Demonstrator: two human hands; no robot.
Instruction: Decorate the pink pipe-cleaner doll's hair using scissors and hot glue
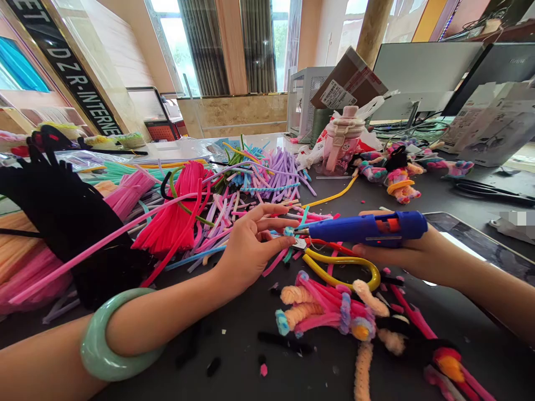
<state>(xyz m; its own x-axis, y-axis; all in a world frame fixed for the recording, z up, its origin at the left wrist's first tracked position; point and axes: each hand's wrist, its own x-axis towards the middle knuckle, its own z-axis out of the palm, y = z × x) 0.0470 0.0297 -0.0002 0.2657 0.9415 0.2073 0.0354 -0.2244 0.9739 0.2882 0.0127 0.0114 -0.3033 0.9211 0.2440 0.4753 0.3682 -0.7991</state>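
Observation:
My left hand (251, 242), with a green bangle (119, 337) on the forearm, pinches a small light-blue piece of pipe cleaner (288, 230) between thumb and fingers. My right hand (401, 250) is wrapped round a blue glue gun (355, 229). The gun points left, its nozzle tip at or very near the light-blue piece; I cannot tell if they touch. Just below the gun lies a tool with yellow and red looped handles (343, 266), its head partly hidden. Nearer me rests a pink and peach pipe-cleaner figure (330, 312), with another black and red one (447, 359) at right.
Bundles of black (71, 223), red (178, 214) and purple pipe cleaners (278, 175) cover the left and middle of the table. Behind stand a pink bottle (343, 142) and finished-looking fuzzy figures (401, 172). A dark flat device (480, 245) lies beside my right forearm. Scraps dot the front.

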